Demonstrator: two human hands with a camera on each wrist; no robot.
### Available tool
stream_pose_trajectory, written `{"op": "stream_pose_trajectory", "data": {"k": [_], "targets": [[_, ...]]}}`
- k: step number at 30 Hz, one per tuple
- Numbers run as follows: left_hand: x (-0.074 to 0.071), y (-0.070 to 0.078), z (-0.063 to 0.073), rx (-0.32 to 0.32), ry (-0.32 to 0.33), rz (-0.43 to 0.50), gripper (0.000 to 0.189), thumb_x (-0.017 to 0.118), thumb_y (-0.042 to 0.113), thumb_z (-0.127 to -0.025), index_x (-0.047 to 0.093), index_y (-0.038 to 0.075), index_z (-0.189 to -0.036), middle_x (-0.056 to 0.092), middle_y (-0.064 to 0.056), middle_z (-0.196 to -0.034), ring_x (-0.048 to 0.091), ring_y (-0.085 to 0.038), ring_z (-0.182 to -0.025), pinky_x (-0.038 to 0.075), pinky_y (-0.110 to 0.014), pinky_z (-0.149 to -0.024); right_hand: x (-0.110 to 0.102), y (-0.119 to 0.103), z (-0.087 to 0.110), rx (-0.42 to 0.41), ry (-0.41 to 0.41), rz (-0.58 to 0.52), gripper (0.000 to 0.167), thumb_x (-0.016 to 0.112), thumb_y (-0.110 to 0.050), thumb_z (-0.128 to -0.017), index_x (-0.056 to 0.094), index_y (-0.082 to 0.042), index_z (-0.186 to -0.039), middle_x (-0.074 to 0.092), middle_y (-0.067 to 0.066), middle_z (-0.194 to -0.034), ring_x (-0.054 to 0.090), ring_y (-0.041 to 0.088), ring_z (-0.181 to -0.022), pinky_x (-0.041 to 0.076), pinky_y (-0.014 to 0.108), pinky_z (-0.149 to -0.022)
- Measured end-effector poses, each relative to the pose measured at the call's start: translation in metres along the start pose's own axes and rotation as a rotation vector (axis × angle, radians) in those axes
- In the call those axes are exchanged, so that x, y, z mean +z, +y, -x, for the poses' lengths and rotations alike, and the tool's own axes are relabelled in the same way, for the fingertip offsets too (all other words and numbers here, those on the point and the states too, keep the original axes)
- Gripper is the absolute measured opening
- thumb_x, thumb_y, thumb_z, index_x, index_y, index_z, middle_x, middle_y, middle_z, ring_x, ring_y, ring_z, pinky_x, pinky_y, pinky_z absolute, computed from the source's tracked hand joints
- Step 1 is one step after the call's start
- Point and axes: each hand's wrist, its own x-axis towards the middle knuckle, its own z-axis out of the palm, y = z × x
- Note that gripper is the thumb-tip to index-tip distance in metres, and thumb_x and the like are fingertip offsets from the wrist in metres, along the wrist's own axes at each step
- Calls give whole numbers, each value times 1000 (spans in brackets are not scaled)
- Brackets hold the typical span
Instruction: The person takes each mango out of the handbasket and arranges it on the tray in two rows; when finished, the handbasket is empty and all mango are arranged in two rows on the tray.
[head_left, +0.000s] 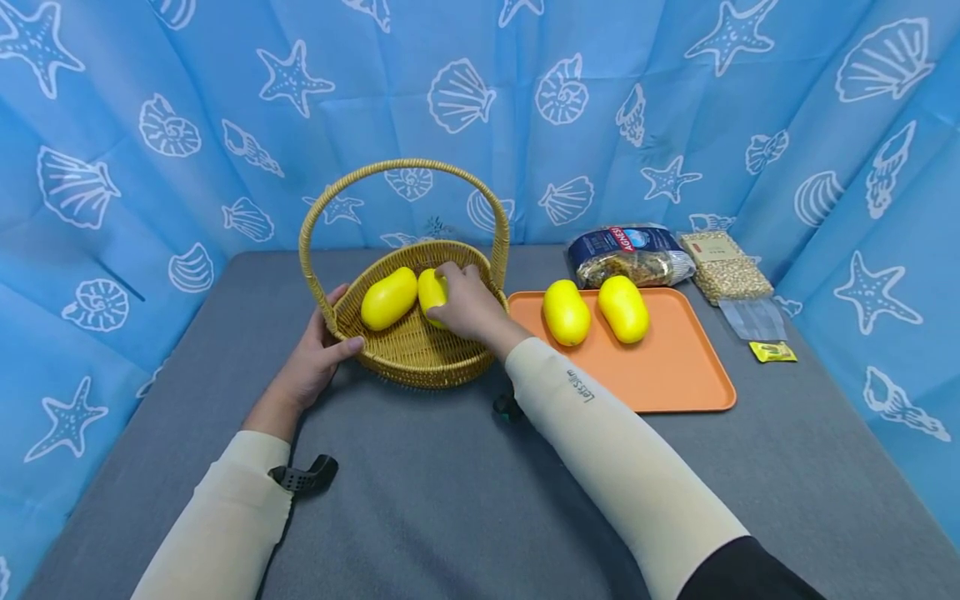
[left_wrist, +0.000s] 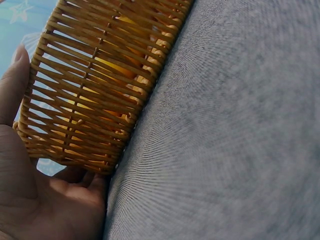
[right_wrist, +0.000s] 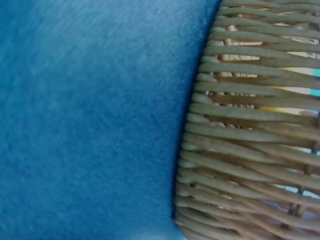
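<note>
A woven wicker basket (head_left: 420, 372) with a tall hoop handle stands on the grey table. My left hand (head_left: 313, 357) grips its left side, thumb over the rim and fingers round the outside; the left wrist view shows that hand (left_wrist: 55, 205) at the basket's end. Inside the basket, my right hand (head_left: 471, 307) holds a yellow mango (head_left: 431, 298) from above, partly hiding it. Another yellow mango (head_left: 389, 298) lies to its left. In the right wrist view only the basket's woven wall (right_wrist: 245, 145) and the cloth show, with the hand out of sight.
To the right, an orange tray (head_left: 663, 379) carries two yellow mangoes, one (head_left: 566, 313) beside the other (head_left: 623, 309). Behind it lie a blue-labelled pasta bag (head_left: 630, 255) and a clear bag of pale grains (head_left: 725, 267). A small yellow packet (head_left: 773, 352) lies near the table's right edge.
</note>
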Motion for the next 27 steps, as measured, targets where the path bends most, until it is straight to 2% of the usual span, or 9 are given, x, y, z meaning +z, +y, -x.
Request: {"op": "stream_pose_trajectory", "data": {"k": [4, 6, 14, 27], "targets": [[1, 2, 0, -6, 2, -1, 89, 63, 1, -105, 12, 20, -175, 25, -16, -174, 36, -31, -150, 41, -27, -112, 0, 0, -1, 10, -31, 14, 85, 82, -27, -101, 34, -5, -168, 45, 21, -158, 52, 29, -131, 47, 45, -106], [1, 2, -1, -12, 5, -4, 89, 63, 1, -105, 12, 21, -175, 24, -16, -174, 35, -30, -150, 40, -27, -112, 0, -1, -2, 8, -52, 25, 88, 84, -26, -99, 33, -2, -168, 47, 21, -157, 51, 30, -134, 46, 45, -108], [0, -1, -1, -25, 11, -15, 89, 63, 2, -105, 12, 22, -175, 24, -14, -174, 33, -31, -151, 39, -27, -112, 1, -2, 0, 17, -75, 14, 86, 87, -25, -96, 40, -5, -165, 53, 16, -146, 55, 26, -122, 48, 44, -103], [0, 0, 0, -17, 4, -8, 89, 64, 5, -105, 11, 21, -175, 25, -15, -174, 34, -30, -150, 39, -27, -112, -8, -5, 9, -60, -8, -87, 87, 88, -24, -96, 39, -11, -167, 50, 12, -154, 52, 25, -130, 47, 45, -106]]}}
